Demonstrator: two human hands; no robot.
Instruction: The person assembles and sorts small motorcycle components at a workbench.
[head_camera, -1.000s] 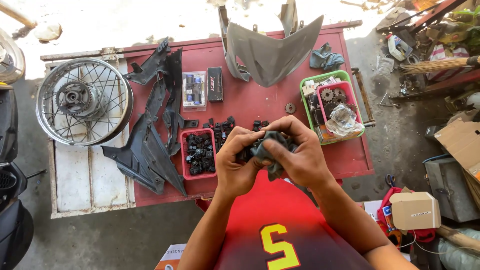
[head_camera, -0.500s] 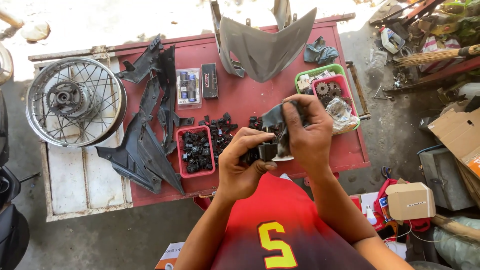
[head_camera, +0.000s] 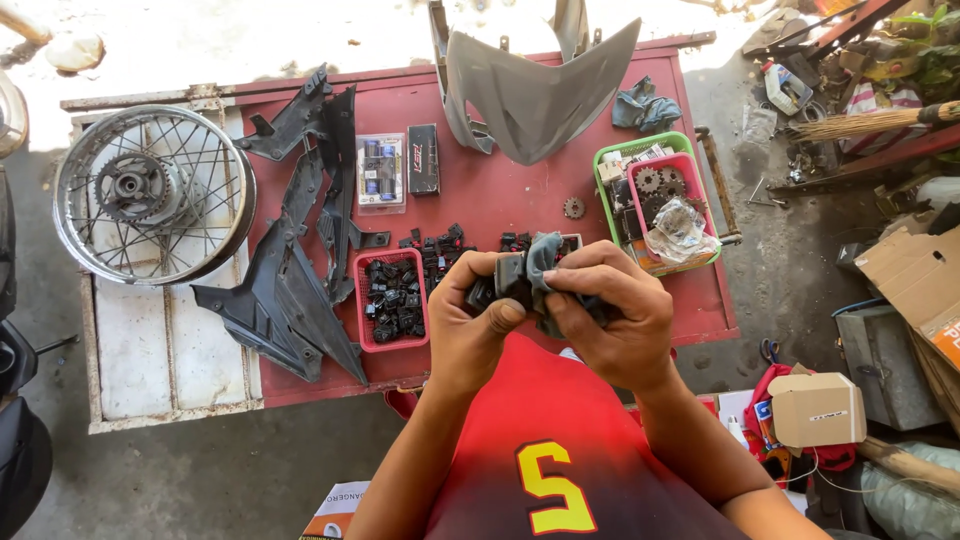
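Over the red table: both hands meet above the near edge of the red table (head_camera: 470, 190), just in front of the person's chest.
Left hand: the left hand (head_camera: 470, 320) is curled shut around a small black part (head_camera: 505, 285), thumb pressed across its near face.
Right hand: the right hand (head_camera: 610, 325) is closed over a dark grey rag (head_camera: 545, 262), fingers bunching the cloth against the part (the cloth covers most of the part, so its exact shape cannot be told).
Where the part is: held in the air between the two hands, clear of the table top.
Below the hands: a red basket (head_camera: 392, 300) of similar small black parts sits to the left, with more loose black pieces (head_camera: 440, 250) beside it.
Further off: a green tray (head_camera: 655, 200) holding sprockets and a plastic bag, a grey fairing (head_camera: 535, 90), black plastic panels (head_camera: 290, 290) and a spoked wheel (head_camera: 150, 195) off the table's left edge.
Risk: I judge the part could slip out of the cloth and drop to the ground, since the rag hides the grip and the hands hang right at the table's edge.
Second risk: a loose rag corner may sweep the small pieces beneath it off the table.
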